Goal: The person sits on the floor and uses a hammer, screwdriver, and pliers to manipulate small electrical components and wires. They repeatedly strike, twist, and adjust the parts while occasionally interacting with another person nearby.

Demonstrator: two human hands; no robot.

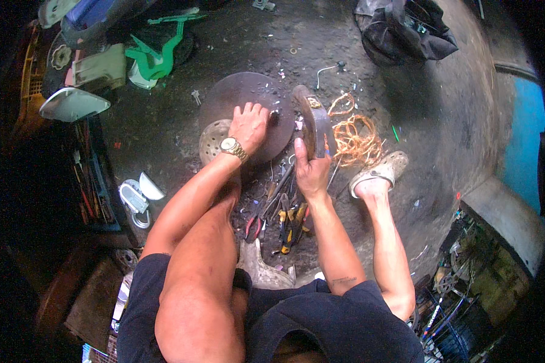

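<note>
A dark round metal plate [236, 91] lies on the floor in front of me. My left hand [250, 126], with a gold watch [232, 147] on the wrist, rests over it with curled fingers. A small dark and light bit [274, 113] shows at its fingertips, too small to name. To the right of the plate, my right hand [312, 175] grips a thick curved metal piece [312, 121], its thumb along the near side. Beside the plate's left edge is my left clog [214, 140]; the right clog [384, 170] is farther right.
Tangled orange twine [357, 138] lies right of the metal piece. Yellow-and-black-handled pliers [292, 224] and red-handled pliers [253, 227] lie between my legs. A green plastic part [160, 57] is far left, a black bag [409, 30] far right, and a white plastic fitting [138, 198] at left.
</note>
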